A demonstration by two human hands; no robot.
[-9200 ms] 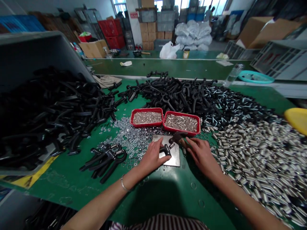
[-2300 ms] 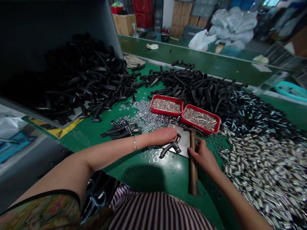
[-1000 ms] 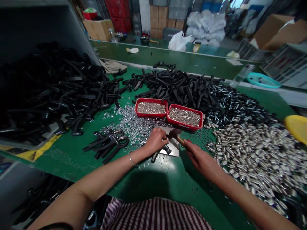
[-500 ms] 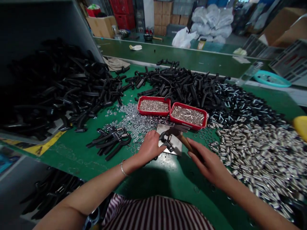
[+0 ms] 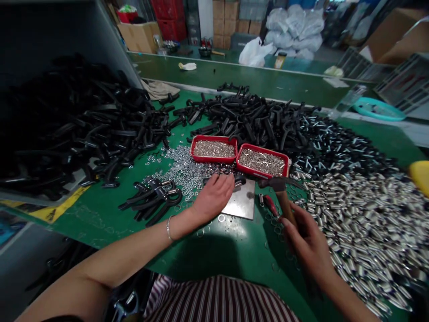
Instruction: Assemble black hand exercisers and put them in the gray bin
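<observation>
My right hand (image 5: 308, 239) grips the wooden handle of a claw hammer (image 5: 279, 184), its head raised to the right of a square metal plate (image 5: 241, 208). My left hand (image 5: 216, 197) is closed over a black part with a coil spring (image 5: 239, 181), at the plate's upper left edge; most of that part is hidden under the fingers. A red-handled tool (image 5: 270, 205) lies on the green table beside the plate. Left of my left hand lies a small group of black spring-fitted handles (image 5: 156, 197).
Two red trays (image 5: 214, 159) of small metal pins stand behind the plate. Loose rings (image 5: 187, 172) are scattered to the left. Black handles (image 5: 254, 116) are heaped behind, with more in a grey bin (image 5: 129, 58). Metal cylinders (image 5: 365, 223) cover the right side.
The hammer has moved right and off the plate with my right hand. My left hand has turned palm down over the black part, which has shifted toward the plate's far edge.
</observation>
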